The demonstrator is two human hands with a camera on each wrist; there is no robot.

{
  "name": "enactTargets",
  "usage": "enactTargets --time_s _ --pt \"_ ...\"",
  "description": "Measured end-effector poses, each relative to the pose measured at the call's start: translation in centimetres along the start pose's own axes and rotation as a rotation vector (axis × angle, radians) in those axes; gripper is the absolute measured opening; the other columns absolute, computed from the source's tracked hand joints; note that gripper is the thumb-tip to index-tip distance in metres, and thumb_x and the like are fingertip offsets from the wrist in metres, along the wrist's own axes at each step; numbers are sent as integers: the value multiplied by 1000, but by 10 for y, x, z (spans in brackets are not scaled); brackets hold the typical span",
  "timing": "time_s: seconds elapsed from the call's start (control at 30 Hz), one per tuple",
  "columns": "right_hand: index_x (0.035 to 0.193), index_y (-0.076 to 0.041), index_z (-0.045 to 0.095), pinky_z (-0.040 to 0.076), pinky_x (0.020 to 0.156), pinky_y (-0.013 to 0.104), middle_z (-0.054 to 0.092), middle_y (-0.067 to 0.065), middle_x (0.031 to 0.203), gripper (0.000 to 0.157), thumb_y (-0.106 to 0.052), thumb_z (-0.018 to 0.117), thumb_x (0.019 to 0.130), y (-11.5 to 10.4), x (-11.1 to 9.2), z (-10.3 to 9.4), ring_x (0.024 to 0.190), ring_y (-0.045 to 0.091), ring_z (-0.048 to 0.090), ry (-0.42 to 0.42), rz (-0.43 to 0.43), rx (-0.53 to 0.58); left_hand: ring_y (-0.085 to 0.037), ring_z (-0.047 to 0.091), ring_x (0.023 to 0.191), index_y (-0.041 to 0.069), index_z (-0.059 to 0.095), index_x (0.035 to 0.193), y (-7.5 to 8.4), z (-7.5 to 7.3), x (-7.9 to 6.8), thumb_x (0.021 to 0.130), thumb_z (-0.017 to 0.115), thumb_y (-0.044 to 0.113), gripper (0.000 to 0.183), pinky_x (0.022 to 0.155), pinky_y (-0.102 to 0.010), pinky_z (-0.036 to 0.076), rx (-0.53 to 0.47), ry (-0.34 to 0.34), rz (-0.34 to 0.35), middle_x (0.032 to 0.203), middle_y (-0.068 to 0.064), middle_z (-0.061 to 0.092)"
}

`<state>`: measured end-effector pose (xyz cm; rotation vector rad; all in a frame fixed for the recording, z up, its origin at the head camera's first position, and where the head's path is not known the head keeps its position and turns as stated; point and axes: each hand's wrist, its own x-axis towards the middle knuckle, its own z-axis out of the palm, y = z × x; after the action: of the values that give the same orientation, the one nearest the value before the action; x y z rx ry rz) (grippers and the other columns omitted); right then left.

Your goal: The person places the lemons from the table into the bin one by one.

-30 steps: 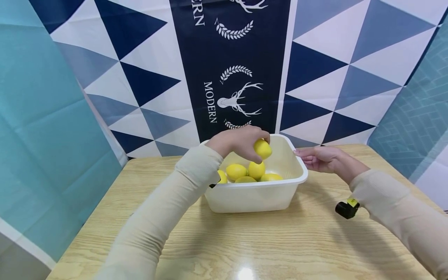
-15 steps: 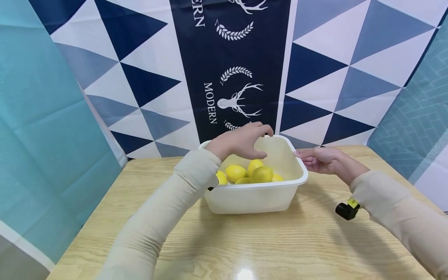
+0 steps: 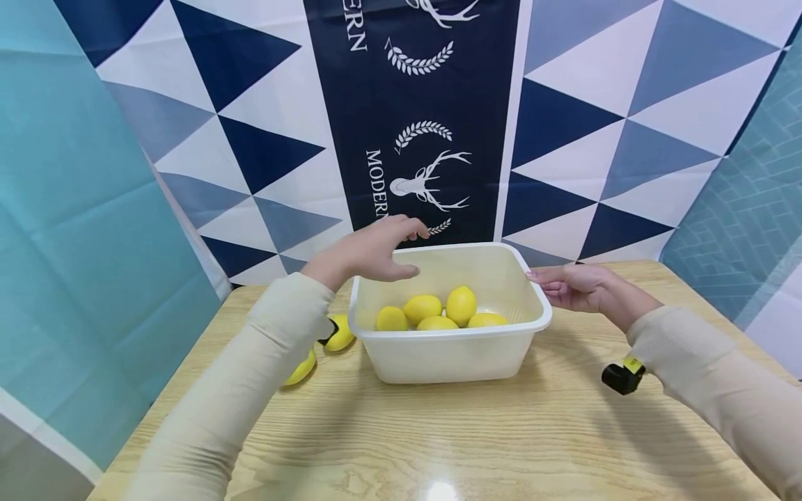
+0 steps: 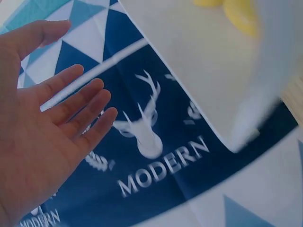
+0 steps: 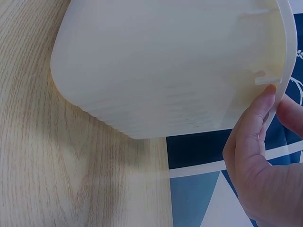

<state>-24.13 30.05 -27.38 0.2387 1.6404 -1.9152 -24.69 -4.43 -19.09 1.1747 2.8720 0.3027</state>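
A white plastic basin (image 3: 445,355) stands on the wooden table with several lemons (image 3: 422,308) lying in it. Over its back left corner hovers my left hand (image 3: 376,252), fingers spread and nothing between them. The left wrist view shows that palm (image 4: 42,137) bare, beside the basin's wall (image 4: 189,61). At the basin's right end my right hand (image 3: 579,287) pinches the rim; in the right wrist view the fingers (image 5: 253,123) lie under the lip and the thumb (image 5: 289,115) on its other side. Two more lemons (image 3: 339,334) rest on the table, partly hidden by the left forearm.
The wood-grain table (image 3: 401,438) extends in front of the basin and to both sides. Close behind the basin hangs a patterned cloth (image 3: 432,139) with a deer print. A teal cloth (image 3: 81,229) borders the table on the left.
My left hand let go of a lemon, which dropped into the basin, then moved left toward the basin's back left corner. Two lemons on the table came into sight. The right hand stayed at the rim.
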Motion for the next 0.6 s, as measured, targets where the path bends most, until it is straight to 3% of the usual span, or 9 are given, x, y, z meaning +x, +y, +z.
enactTargets --time_s 0.3,0.6 --pt "83 -17 74 59 80 21 75 -2 81 12 -12 65 91 1 2 -3 79 7 72 8 -5 -3 -27 50 124 10 48 135 -34 4 -34 87 67 26 54 109 -44 44 -61 31 -102 134 -10 54" --pt "87 -17 73 59 81 21 75 -2 82 14 -10 62 93 0 3 -4 79 6 72 -38 -8 9 -31 52 121 7 51 132 -63 22 -65 85 66 23 52 103 -51 47 -88 48 -146 132 -14 57"
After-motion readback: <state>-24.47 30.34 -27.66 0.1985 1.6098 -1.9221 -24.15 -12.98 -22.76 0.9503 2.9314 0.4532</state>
